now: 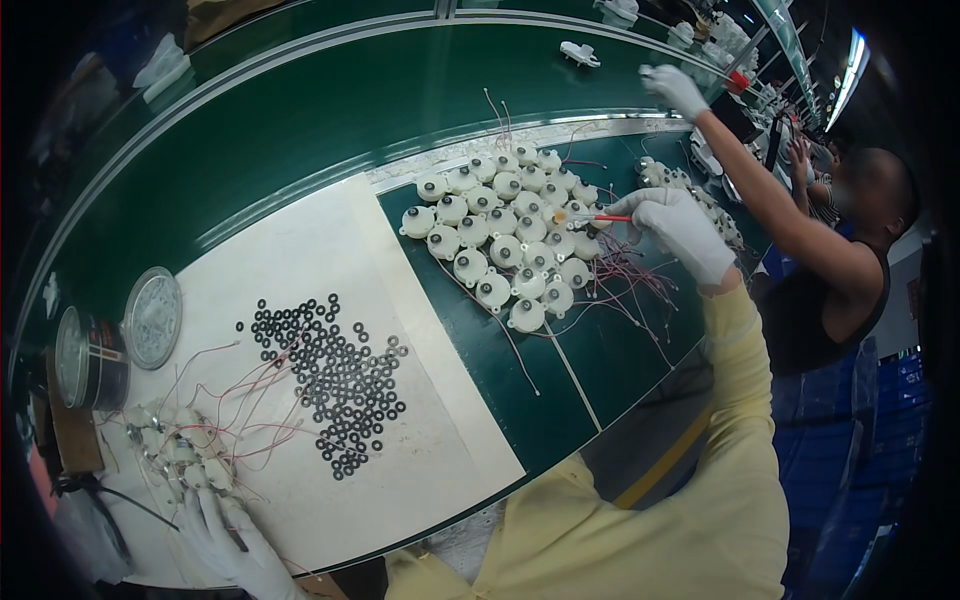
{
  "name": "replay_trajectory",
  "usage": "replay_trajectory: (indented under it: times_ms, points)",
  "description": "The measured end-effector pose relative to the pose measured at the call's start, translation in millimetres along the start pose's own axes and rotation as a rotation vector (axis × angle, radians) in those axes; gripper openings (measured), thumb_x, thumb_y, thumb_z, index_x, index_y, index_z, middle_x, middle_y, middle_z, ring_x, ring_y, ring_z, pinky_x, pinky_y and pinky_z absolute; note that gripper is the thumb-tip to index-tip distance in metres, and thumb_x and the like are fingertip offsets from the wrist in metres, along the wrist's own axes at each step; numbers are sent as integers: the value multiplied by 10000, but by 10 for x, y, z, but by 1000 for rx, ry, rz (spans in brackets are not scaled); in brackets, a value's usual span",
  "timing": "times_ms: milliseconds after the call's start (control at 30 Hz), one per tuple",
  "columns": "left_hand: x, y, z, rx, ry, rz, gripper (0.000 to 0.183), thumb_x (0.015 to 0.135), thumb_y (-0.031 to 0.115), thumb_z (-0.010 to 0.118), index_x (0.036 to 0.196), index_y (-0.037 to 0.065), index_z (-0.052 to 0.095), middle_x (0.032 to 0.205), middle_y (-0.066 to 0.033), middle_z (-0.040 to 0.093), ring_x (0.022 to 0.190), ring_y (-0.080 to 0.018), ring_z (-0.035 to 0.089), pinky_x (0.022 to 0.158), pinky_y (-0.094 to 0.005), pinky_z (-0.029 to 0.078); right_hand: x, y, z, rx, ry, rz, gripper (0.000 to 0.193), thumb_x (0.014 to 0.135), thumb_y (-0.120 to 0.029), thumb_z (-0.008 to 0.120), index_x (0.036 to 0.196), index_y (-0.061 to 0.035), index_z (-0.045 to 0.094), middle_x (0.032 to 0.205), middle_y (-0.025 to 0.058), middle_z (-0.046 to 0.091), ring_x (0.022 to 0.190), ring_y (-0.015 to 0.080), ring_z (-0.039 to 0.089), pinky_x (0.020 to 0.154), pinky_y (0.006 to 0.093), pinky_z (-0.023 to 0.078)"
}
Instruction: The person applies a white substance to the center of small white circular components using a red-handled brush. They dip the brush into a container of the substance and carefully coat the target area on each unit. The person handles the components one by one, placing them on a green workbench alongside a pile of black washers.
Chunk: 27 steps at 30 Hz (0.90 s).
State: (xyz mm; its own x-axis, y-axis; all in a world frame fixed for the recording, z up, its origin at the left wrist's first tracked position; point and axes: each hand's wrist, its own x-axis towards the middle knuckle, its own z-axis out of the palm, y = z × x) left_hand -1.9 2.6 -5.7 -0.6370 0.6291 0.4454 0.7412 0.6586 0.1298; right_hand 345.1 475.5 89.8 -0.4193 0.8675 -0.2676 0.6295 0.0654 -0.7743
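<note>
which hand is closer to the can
Left: the left hand is on the near side of the can; the right hand is much farther right, holding a red brush.

White parts (183, 452) partly hidden by left fingers (211, 510), yellow shirt (640, 545) cut off below

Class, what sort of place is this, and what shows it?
Probably a factory assembly line: many similar white round parts crowd a green bench, loose black rings lie spread nearby, and a co-worker's gloved hand reaches out farther along.
</note>
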Motion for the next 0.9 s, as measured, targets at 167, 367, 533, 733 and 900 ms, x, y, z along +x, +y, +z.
replay_trajectory:
  times_ms: [167,367,533,733,900]
  points:
    - [15,-23,4,-8,-15,4,372,997,145,563,1314,-44,606,1383,-239,564,1286,-398,511,1103,-486,379,66,130,74,43,50,-98,356,819,-58,491,1047,35,748,752,47,694,660,71,603,617,203,452]
    - [7,10,-4,-15,-10,-20,363,992,131,570,1306,-47,608,1383,-237,561,1288,-395,507,1103,-479,380,68,91,84,-27,35,-121,361,819,-63,488,1049,36,749,788,63,710,705,97,631,681,239,486]
    - [7,-10,0,2,0,9,360,988,120,574,1305,-48,608,1384,-234,561,1287,-398,506,1104,-481,379,57,89,40,-135,67,-122,367,823,-70,488,1058,24,754,776,57,704,700,94,625,672,236,482]
    - [-2,-2,8,-5,9,5,360,985,118,578,1306,-44,607,1381,-232,566,1284,-400,508,1105,-490,377,-9,-36,28,-212,114,-156,363,828,-73,490,1052,4,765,767,50,704,696,89,628,653,227,482]
    - [2,-42,21,-6,5,21,355,986,129,582,1294,-44,612,1377,-230,571,1277,-403,513,1100,-496,378,-9,-25,91,-237,90,-142,363,828,-76,492,1052,-14,771,755,44,704,684,86,629,640,234,491]
